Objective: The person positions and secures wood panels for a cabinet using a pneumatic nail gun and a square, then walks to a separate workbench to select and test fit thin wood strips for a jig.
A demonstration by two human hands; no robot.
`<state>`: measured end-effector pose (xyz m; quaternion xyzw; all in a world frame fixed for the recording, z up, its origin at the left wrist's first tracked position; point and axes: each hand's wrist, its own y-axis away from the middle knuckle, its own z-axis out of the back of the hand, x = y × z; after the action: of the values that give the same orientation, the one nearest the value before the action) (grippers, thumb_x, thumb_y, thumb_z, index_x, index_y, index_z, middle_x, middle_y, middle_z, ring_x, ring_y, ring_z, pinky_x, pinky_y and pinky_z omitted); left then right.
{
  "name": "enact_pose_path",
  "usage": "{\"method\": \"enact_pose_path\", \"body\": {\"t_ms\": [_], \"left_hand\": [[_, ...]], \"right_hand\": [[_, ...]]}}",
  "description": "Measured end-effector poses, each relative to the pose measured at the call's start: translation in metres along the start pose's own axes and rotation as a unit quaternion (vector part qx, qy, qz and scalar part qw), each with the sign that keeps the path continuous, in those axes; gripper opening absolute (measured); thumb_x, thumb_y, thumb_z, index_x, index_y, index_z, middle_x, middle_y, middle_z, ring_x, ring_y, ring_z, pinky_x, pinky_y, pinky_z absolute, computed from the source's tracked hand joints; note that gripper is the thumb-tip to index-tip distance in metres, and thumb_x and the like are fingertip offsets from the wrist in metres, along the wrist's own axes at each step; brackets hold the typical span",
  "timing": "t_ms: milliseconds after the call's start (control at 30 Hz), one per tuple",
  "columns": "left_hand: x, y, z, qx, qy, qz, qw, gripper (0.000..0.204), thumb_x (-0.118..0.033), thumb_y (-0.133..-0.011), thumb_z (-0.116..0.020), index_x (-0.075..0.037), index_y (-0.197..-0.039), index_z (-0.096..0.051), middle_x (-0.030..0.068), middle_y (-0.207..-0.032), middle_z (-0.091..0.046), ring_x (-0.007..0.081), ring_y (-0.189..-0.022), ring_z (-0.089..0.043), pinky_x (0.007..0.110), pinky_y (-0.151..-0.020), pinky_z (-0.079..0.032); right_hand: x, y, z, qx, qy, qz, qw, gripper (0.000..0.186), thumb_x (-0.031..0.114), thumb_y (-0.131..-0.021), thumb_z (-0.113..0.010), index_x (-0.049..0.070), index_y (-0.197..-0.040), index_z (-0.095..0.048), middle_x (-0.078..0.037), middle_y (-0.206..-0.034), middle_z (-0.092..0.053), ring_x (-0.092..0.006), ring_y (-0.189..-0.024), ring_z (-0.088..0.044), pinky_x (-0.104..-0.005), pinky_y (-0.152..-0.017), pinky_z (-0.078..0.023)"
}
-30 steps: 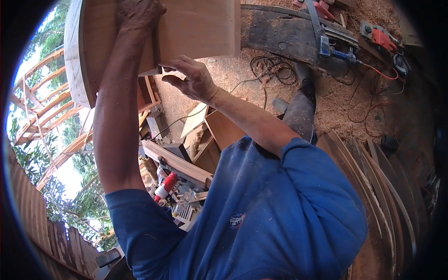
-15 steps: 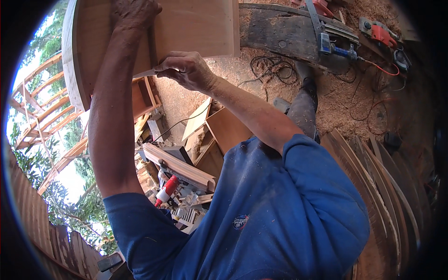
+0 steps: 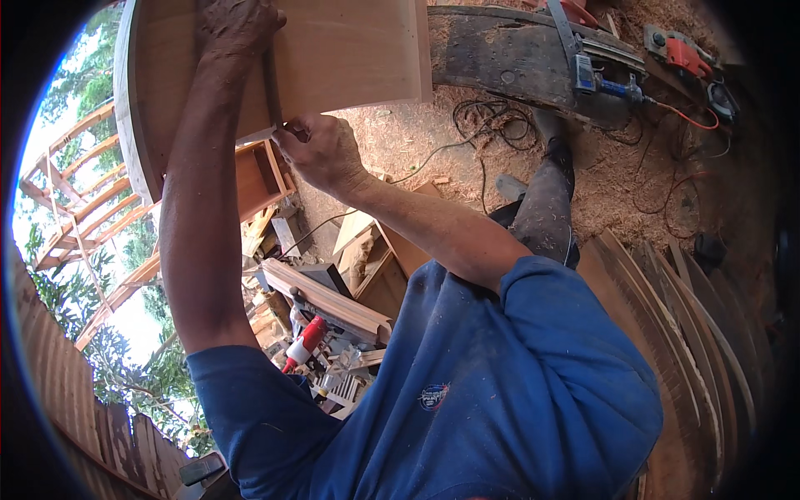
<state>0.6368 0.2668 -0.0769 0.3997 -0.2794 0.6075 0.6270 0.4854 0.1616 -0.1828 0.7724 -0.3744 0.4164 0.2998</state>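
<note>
A large wooden panel assembly (image 3: 350, 58) with a pale raised edge stands at the top of the view. A narrow dark wooden strip (image 3: 272, 87) runs across it. My left hand (image 3: 240, 27) is closed over the upper part of the assembly, beside the strip; what its fingers grip is hidden. At the assembly's near edge, my right hand (image 3: 321, 154) is closed in a pinch by the strip's lower end. Whatever lies between those fingertips is too small to make out.
A dark plank bench (image 3: 492, 62) bears a blue air tool (image 3: 612, 86); an orange power tool (image 3: 687, 57) lies beyond. Black cable (image 3: 500, 121) coils on shavings. Boards (image 3: 667, 333) lean at right. Below the assembly are a wooden drawer (image 3: 258, 179) and a red-and-white bottle (image 3: 306, 342).
My right hand has turned, and its fingers are drawn in tighter at the assembly's edge. The thin pale piece seen by its fingertips no longer shows. My left hand stays in place.
</note>
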Motion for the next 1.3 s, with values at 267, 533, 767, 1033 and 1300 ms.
{"method": "enact_pose_path", "body": {"t_ms": [267, 533, 767, 1033, 1300], "left_hand": [[0.001, 0.000, 0.003, 0.008, -0.008, -0.004, 1.000, 0.077, -0.046, -0.078, -0.072, -0.006, -0.141, -0.052, 0.0102, -0.153, -0.045, 0.0293, -0.149, -0.028, 0.056, -0.122, -0.005], [-0.008, -0.010, 0.011, 0.042, -0.081, 0.011, 0.996, 0.074, -0.043, -0.086, -0.067, -0.016, -0.150, -0.043, 0.0027, -0.158, -0.037, 0.0221, -0.150, -0.024, 0.056, -0.122, -0.013], [-0.012, -0.001, 0.013, 0.118, -0.107, 0.035, 0.987, 0.069, -0.042, -0.089, -0.062, -0.017, -0.150, -0.043, -0.0022, -0.160, -0.034, 0.0169, -0.151, -0.021, 0.055, -0.123, -0.012], [-0.001, -0.012, 0.010, -0.017, -0.001, -0.027, 0.999, 0.074, -0.041, -0.078, -0.071, -0.003, -0.139, -0.053, 0.0111, -0.149, -0.048, 0.0292, -0.148, -0.030, 0.058, -0.122, -0.006], [-0.002, -0.002, 0.007, -0.011, 0.030, -0.013, 0.999, 0.073, -0.037, -0.079, -0.071, 0.000, -0.138, -0.052, 0.0123, -0.149, -0.048, 0.0299, -0.147, -0.031, 0.059, -0.122, -0.007]], "right_hand": [[0.018, -0.002, 0.002, -0.001, 0.051, -0.042, 0.998, 0.040, 0.036, -0.089, -0.067, -0.002, -0.076, -0.067, -0.015, -0.063, -0.065, -0.0220, -0.059, -0.065, -0.0383, -0.059, -0.053], [-0.003, -0.011, 0.021, 0.043, 0.040, 0.075, 0.995, 0.037, 0.037, -0.089, -0.068, 0.000, -0.086, -0.069, -0.012, -0.064, -0.065, -0.0227, -0.059, -0.066, -0.0381, -0.059, -0.053], [-0.122, -0.033, 0.295, -0.185, 0.526, 0.120, 0.822, 0.010, 0.015, -0.087, -0.063, 0.009, -0.094, -0.058, -0.010, -0.078, -0.064, -0.0216, -0.063, -0.062, -0.0363, -0.055, -0.053], [-0.153, 0.001, 0.569, -0.094, 0.813, 0.021, 0.574, 0.026, 0.011, -0.094, -0.051, 0.004, -0.119, -0.051, -0.020, -0.136, -0.052, -0.0376, -0.132, -0.046, -0.0493, -0.112, -0.035], [-0.140, -0.046, 0.587, 0.027, 0.767, -0.020, 0.640, 0.032, 0.008, -0.094, -0.048, 0.008, -0.126, -0.052, -0.015, -0.107, -0.061, -0.0359, -0.107, -0.058, -0.0486, -0.095, -0.046]]}}
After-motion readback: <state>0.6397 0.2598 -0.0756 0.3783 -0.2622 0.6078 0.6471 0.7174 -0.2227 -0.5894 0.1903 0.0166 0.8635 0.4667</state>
